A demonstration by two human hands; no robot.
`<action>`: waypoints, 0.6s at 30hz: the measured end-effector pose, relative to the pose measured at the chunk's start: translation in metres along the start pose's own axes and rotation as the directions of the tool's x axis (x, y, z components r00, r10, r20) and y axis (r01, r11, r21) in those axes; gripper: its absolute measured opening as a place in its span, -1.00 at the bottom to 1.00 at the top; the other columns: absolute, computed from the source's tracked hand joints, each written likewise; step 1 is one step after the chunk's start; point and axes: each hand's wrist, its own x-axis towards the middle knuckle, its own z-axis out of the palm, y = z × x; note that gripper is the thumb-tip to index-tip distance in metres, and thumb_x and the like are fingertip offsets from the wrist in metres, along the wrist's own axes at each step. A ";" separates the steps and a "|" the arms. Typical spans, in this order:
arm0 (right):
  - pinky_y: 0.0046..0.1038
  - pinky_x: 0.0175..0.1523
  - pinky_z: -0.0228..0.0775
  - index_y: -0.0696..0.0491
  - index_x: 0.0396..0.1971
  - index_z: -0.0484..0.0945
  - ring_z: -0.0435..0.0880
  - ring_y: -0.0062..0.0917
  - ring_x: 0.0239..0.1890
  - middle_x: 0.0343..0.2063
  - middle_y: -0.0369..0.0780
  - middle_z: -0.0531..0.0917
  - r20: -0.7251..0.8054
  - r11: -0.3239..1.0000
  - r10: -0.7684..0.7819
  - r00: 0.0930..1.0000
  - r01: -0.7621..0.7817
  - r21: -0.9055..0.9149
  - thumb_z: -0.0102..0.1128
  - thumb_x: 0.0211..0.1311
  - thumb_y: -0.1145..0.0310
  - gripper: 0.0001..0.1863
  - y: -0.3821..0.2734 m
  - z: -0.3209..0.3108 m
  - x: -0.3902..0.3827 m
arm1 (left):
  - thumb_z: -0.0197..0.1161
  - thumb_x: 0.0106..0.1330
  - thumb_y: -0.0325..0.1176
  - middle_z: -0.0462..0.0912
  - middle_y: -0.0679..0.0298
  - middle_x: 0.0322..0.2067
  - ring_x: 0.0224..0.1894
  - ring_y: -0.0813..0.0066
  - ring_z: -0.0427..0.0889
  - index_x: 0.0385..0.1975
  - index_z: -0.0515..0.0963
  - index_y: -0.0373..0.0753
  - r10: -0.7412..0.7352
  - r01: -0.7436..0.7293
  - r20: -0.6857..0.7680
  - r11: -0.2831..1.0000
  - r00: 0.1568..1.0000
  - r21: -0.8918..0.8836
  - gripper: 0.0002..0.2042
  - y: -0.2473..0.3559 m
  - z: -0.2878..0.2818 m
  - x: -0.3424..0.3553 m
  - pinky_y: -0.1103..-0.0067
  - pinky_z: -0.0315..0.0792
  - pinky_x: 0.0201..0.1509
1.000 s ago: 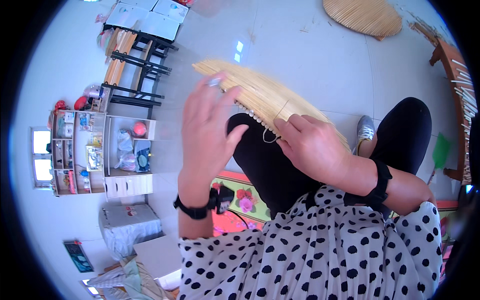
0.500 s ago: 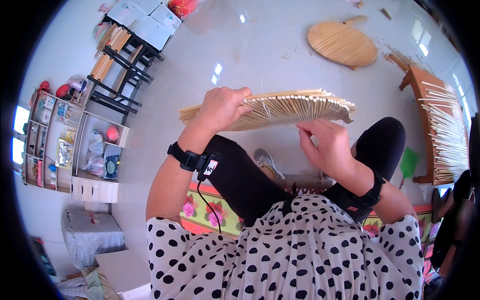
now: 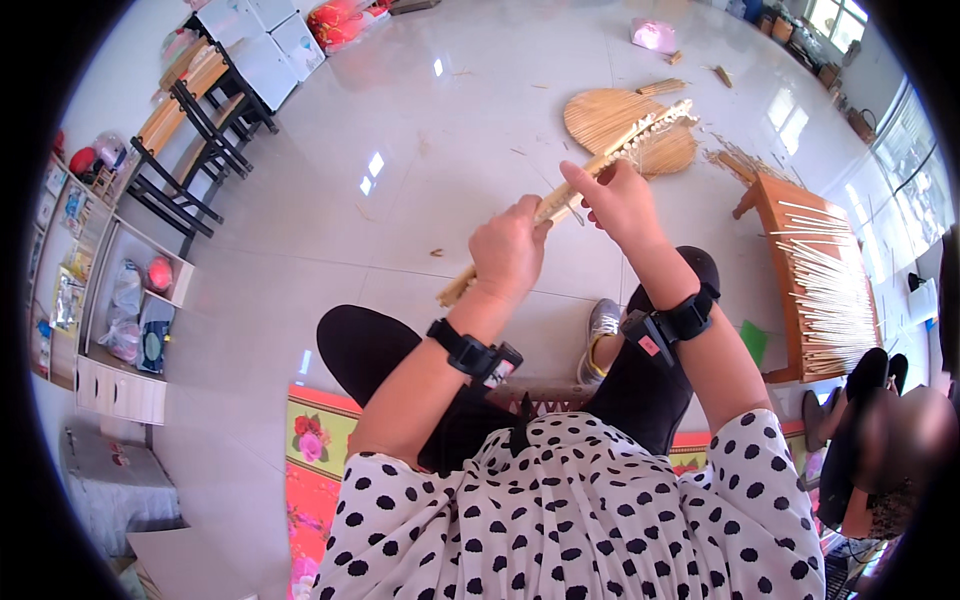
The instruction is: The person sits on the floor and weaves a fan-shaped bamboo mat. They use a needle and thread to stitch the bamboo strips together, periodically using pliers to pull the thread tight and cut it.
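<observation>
The wooden table [image 3: 772,192] carries pale sticks [image 3: 828,290] (loosely spread); the floor [image 3: 330,225], a slatted disc [image 3: 597,118].

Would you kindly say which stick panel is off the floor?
The stick panel held by the left hand, seen nearly edge-on; the rounded panel lies on the floor.

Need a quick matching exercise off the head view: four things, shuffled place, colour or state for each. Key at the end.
Column 1
1. Left hand
2. Loose pale sticks
3. Round stick mat
4. Small package on the floor, past the mat

Column 2
A. spread across the brown wooden bench
B. pink
C. closed around the held stick panel, toward its near end
D. on the floor, partly hidden behind the held panel's far end

Right pairs: 1-C, 2-A, 3-D, 4-B
</observation>
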 end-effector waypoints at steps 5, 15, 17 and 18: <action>-0.21 -0.10 0.50 0.34 -0.28 0.45 0.69 -0.06 -0.25 -0.41 0.11 0.66 -0.004 0.996 0.042 0.999 -0.043 -0.081 0.20 0.11 -0.01 -0.41 0.022 0.008 -0.008 | 0.32 0.20 -0.36 0.67 0.13 -0.43 -0.41 0.08 0.65 -0.16 0.55 -0.15 -0.034 0.029 -0.047 0.994 0.998 -0.103 -0.78 0.007 0.023 -0.032 0.27 0.49 -0.37; -0.14 -0.08 0.50 0.33 -0.24 0.47 0.68 -0.02 -0.26 -0.41 0.11 0.67 0.010 0.961 -0.038 0.999 0.039 -0.274 0.13 0.17 0.11 -0.51 0.012 0.004 -0.032 | 0.27 0.25 -0.37 0.58 0.01 -0.26 -0.31 -0.04 0.65 -0.09 0.41 -0.35 0.097 -0.059 0.275 0.988 0.957 -0.141 -0.70 0.019 0.009 -0.067 0.23 0.53 -0.28; -0.16 -0.09 0.50 0.31 -0.24 0.49 0.69 -0.02 -0.27 -0.42 0.11 0.67 -0.026 0.957 -0.085 0.996 0.074 -0.282 0.14 0.17 0.12 -0.53 0.019 0.002 -0.029 | 0.26 0.26 -0.34 0.58 0.01 -0.26 -0.30 -0.04 0.65 -0.11 0.42 -0.33 0.113 -0.063 0.408 0.989 0.906 -0.134 -0.70 0.021 -0.007 -0.064 0.23 0.53 -0.28; -0.17 -0.10 0.51 0.31 -0.25 0.51 0.69 -0.02 -0.28 -0.43 0.10 0.67 -0.042 0.954 -0.106 0.993 0.089 -0.286 0.15 0.17 0.13 -0.54 0.024 0.000 -0.027 | 0.26 0.26 -0.32 0.58 0.02 -0.26 -0.29 -0.04 0.65 -0.11 0.42 -0.33 0.120 -0.065 0.474 0.989 0.872 -0.132 -0.70 0.020 -0.020 -0.062 0.23 0.53 -0.29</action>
